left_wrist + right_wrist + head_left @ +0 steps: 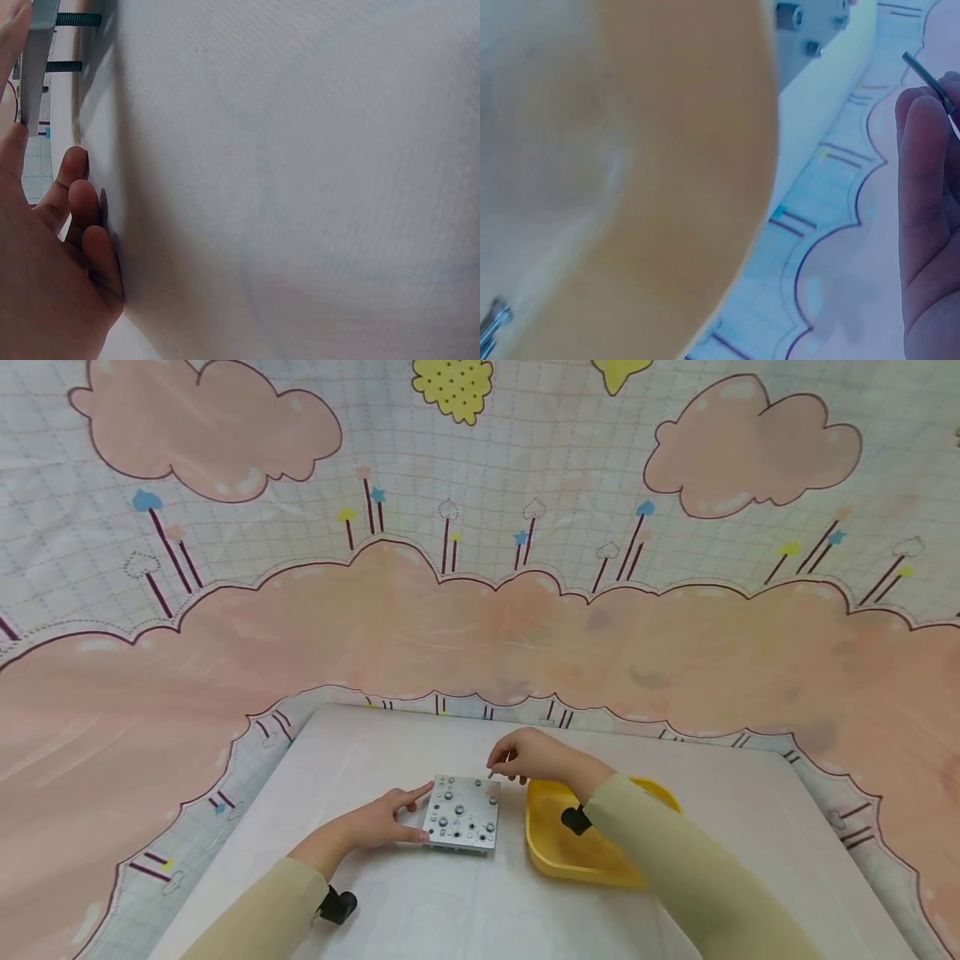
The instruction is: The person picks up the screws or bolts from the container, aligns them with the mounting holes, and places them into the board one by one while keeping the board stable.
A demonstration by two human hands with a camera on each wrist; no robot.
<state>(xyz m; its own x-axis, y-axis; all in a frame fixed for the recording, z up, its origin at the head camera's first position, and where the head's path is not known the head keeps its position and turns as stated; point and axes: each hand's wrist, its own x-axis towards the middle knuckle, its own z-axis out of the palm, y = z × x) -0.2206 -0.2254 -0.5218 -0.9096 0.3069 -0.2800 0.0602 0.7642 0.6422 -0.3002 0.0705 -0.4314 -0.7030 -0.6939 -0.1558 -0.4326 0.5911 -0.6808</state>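
A square silver metal plate (467,808) carries several socket-head screws and some bare holes. Along its left side, my left hand (382,818) holds it, index finger at the far corner and thumb at the near one. Threaded screw shanks (75,20) stick out below the plate in the left wrist view, and that hand's other fingers are loosely bent. Just beyond the plate's far right corner, my right hand (528,753) pinches a small screw (491,774) in the air. In the right wrist view the screw (924,73) points up and away from the fingertips.
A yellow plastic bin (551,867) stands right of the plate, under my right forearm. Loose screws (495,322) lie inside it. The white table (405,910) backs onto a hanging cloth (480,635) printed with clouds.
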